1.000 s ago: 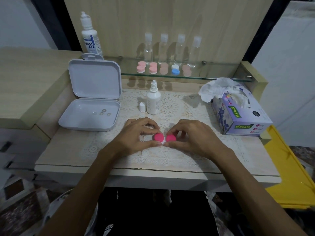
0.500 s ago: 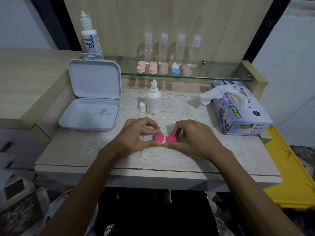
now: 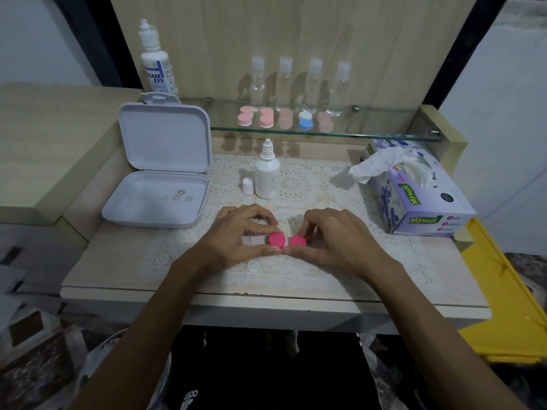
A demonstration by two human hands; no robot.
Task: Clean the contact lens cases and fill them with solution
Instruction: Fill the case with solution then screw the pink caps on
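Matt plastic caps point(image 3: 287, 240), lace mat point(image 3: 310, 184)

- Pink contact lens case point(image 3: 287, 240): two round caps side by side, both closed, low on the lace-covered tabletop, centre front.
- Small white solution bottle point(image 3: 267, 176): upright, nozzle bare, behind the case; its white cap point(image 3: 247, 185) stands just left.
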